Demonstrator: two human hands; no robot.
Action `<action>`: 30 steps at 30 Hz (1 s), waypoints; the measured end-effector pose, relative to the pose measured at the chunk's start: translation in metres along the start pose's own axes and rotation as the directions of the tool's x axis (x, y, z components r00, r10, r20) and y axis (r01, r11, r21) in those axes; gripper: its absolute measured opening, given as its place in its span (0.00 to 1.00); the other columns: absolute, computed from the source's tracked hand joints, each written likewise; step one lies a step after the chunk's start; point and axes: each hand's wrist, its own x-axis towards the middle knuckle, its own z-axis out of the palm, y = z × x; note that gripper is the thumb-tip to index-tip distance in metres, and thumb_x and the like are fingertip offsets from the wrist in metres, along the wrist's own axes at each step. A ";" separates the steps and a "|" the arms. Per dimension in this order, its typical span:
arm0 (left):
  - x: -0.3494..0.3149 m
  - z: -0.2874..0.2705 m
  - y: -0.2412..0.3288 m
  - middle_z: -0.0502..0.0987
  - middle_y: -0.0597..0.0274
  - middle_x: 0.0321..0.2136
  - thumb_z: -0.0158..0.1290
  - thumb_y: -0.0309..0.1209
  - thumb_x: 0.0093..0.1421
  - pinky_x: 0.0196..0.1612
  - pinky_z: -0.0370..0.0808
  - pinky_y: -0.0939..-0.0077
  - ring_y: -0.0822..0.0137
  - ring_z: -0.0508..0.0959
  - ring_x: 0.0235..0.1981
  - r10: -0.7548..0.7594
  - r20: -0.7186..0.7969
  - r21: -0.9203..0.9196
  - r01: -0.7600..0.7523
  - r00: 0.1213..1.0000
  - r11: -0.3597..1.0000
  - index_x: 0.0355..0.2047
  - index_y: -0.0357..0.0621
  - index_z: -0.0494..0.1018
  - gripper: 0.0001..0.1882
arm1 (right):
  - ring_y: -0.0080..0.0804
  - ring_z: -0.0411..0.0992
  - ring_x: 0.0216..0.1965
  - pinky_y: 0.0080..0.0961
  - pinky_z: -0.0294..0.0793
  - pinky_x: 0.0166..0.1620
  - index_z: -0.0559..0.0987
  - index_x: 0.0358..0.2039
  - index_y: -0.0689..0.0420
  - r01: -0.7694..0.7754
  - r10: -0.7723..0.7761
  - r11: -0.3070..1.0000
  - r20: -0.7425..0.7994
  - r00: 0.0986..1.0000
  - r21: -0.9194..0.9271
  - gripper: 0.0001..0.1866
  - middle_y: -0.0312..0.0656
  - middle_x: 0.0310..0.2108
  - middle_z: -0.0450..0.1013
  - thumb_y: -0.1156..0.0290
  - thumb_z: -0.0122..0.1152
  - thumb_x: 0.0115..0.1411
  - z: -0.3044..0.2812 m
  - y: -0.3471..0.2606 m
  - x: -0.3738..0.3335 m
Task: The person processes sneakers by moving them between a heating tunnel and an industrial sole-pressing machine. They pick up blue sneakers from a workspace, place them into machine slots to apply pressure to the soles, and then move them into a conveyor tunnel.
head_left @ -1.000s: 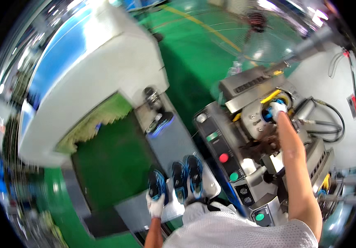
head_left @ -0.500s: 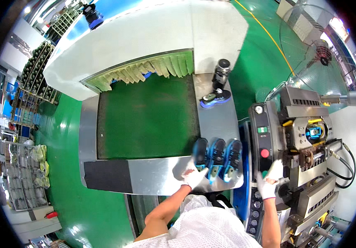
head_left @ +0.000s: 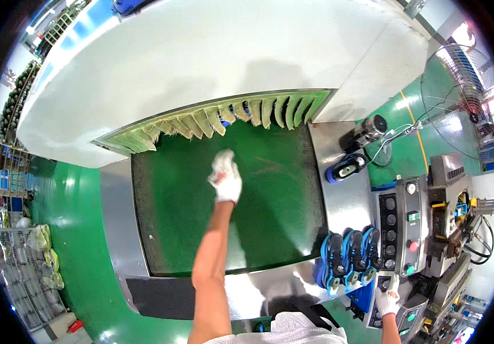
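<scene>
My left hand (head_left: 226,178), in a white glove, reaches out over the green conveyor belt (head_left: 270,223) toward the fringed curtain (head_left: 189,121). Its fingers point forward, a little blurred, and nothing shows in them. Beside the control panel (head_left: 399,229) is my right hand (head_left: 387,299), gloved too, with one finger stretched out and the others partly bent; no object shows in it. Three black and blue shoes (head_left: 352,258) stand in a row on the metal ledge between my hands. Behind the curtain, bits of blue things (head_left: 226,117) peek through.
On the right ledge lie a black cylindrical piece (head_left: 363,133) and a blue-soled shoe (head_left: 345,168). A white machine housing (head_left: 212,63) rises ahead. Metal press units (head_left: 450,200) and a wire-guarded fan (head_left: 459,86) stand at right, a wire cage (head_left: 26,275) at left.
My left hand has left the shoes and moved forward over the belt. My right hand stays by the control panel, now lower along it. The view has shifted toward the curtain.
</scene>
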 end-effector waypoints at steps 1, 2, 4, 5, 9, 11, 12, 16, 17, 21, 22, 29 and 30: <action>0.036 0.000 -0.022 0.73 0.51 0.56 0.52 0.27 0.63 0.62 0.69 0.53 0.48 0.70 0.60 -0.011 -0.036 0.050 0.012 0.999 0.999 0.58 0.47 0.70 0.22 | 0.50 0.64 0.64 0.43 0.60 0.64 0.55 0.71 0.61 -0.092 0.098 0.991 0.054 0.994 -0.100 0.51 0.56 0.63 0.65 0.52 0.66 0.53 0.010 0.006 -0.013; 0.069 -0.003 -0.049 0.72 0.49 0.57 0.52 0.25 0.62 0.63 0.66 0.50 0.46 0.68 0.61 -0.120 -0.031 0.040 0.121 0.992 0.992 0.59 0.46 0.68 0.23 | 0.52 0.68 0.61 0.42 0.64 0.62 0.57 0.70 0.63 -0.159 0.184 0.966 0.110 0.977 -0.206 0.50 0.57 0.59 0.70 0.49 0.64 0.53 0.020 0.011 -0.023; 0.119 -0.021 -0.146 0.73 0.49 0.56 0.53 0.28 0.60 0.63 0.65 0.51 0.45 0.69 0.59 0.055 -0.219 0.484 0.059 0.974 0.873 0.58 0.44 0.69 0.24 | 0.54 0.71 0.58 0.40 0.66 0.62 0.61 0.68 0.66 -0.174 0.191 0.976 0.127 0.973 -0.130 0.48 0.59 0.55 0.73 0.49 0.65 0.53 0.033 0.015 -0.038; 0.143 -0.023 -0.169 0.74 0.47 0.55 0.51 0.35 0.63 0.63 0.64 0.50 0.44 0.70 0.59 -0.271 -0.150 0.549 0.308 0.951 0.777 0.58 0.44 0.70 0.23 | 0.54 0.71 0.57 0.39 0.67 0.63 0.63 0.66 0.67 -0.114 0.113 0.993 0.042 0.993 0.039 0.47 0.60 0.54 0.74 0.52 0.66 0.52 0.035 0.028 -0.053; 0.219 -0.037 -0.273 0.79 0.46 0.53 0.41 0.61 0.65 0.63 0.68 0.52 0.46 0.75 0.59 -0.570 0.212 0.507 0.409 0.794 0.759 0.58 0.52 0.76 0.34 | 0.43 0.77 0.49 0.34 0.77 0.51 0.71 0.60 0.62 -0.289 0.316 0.942 0.165 0.934 -0.169 0.37 0.51 0.51 0.77 0.66 0.71 0.49 0.050 0.071 -0.094; 0.222 -0.011 -0.313 0.79 0.47 0.52 0.42 0.60 0.65 0.62 0.69 0.52 0.46 0.76 0.58 -0.537 0.248 0.587 0.316 0.806 0.745 0.57 0.51 0.76 0.34 | 0.38 0.77 0.47 0.33 0.78 0.50 0.73 0.59 0.60 -0.225 0.254 0.954 0.138 0.957 -0.197 0.32 0.47 0.49 0.78 0.66 0.71 0.54 0.057 0.092 -0.124; 0.220 0.004 -0.329 0.80 0.47 0.52 0.43 0.60 0.65 0.62 0.69 0.52 0.46 0.76 0.58 -0.520 0.262 0.603 0.282 0.813 0.746 0.57 0.50 0.77 0.33 | 0.36 0.77 0.46 0.32 0.78 0.49 0.74 0.58 0.60 -0.195 0.225 0.956 0.123 0.966 -0.217 0.29 0.45 0.48 0.78 0.66 0.71 0.56 0.060 0.112 -0.143; 0.202 0.021 -0.404 0.81 0.47 0.50 0.45 0.58 0.64 0.61 0.70 0.53 0.46 0.78 0.56 -0.433 0.295 0.606 0.183 0.852 0.774 0.56 0.49 0.78 0.32 | 0.36 0.76 0.51 0.32 0.76 0.54 0.74 0.59 0.60 -0.379 0.412 0.909 0.231 0.881 -0.173 0.32 0.47 0.51 0.77 0.67 0.72 0.53 0.071 0.152 -0.168; 0.196 0.006 -0.428 0.81 0.47 0.49 0.46 0.58 0.64 0.61 0.71 0.53 0.46 0.78 0.55 -0.390 0.286 0.617 0.143 0.875 0.774 0.56 0.48 0.78 0.32 | 0.39 0.75 0.54 0.34 0.75 0.57 0.72 0.60 0.61 -0.480 0.500 0.865 0.332 0.800 -0.145 0.36 0.51 0.53 0.77 0.67 0.72 0.50 0.082 0.157 -0.156; 0.184 -0.011 -0.392 0.82 0.45 0.46 0.46 0.52 0.66 0.55 0.74 0.51 0.45 0.80 0.50 -0.451 0.377 0.721 0.049 0.809 0.691 0.54 0.46 0.78 0.28 | 0.42 0.74 0.57 0.34 0.74 0.58 0.74 0.59 0.60 -0.671 0.616 0.739 0.462 0.638 -0.059 0.37 0.49 0.55 0.76 0.62 0.75 0.49 0.068 0.043 -0.137; 0.167 0.001 -0.356 0.82 0.44 0.44 0.45 0.49 0.67 0.52 0.75 0.50 0.44 0.81 0.48 -0.532 0.432 0.748 0.041 0.728 0.663 0.54 0.45 0.78 0.26 | 0.43 0.73 0.58 0.36 0.74 0.59 0.73 0.61 0.56 -0.610 0.617 0.777 0.382 0.688 -0.155 0.37 0.50 0.57 0.74 0.57 0.73 0.51 0.052 0.032 -0.150; 0.059 -0.120 -0.093 0.74 0.42 0.56 0.41 0.42 0.75 0.60 0.69 0.56 0.44 0.75 0.55 -0.222 0.276 0.045 0.218 0.935 0.975 0.57 0.39 0.71 0.22 | 0.53 0.68 0.63 0.41 0.67 0.65 0.67 0.67 0.56 -0.402 0.367 0.915 0.411 0.834 -0.001 0.43 0.56 0.62 0.69 0.47 0.65 0.55 0.046 0.001 -0.119; 0.029 -0.137 -0.099 0.75 0.43 0.55 0.42 0.42 0.75 0.58 0.70 0.56 0.44 0.75 0.54 -0.224 0.297 0.037 0.223 0.928 0.974 0.57 0.38 0.71 0.22 | 0.52 0.68 0.63 0.41 0.67 0.65 0.68 0.66 0.56 -0.384 0.328 0.921 0.408 0.852 0.061 0.42 0.56 0.62 0.70 0.47 0.65 0.55 0.049 -0.001 -0.105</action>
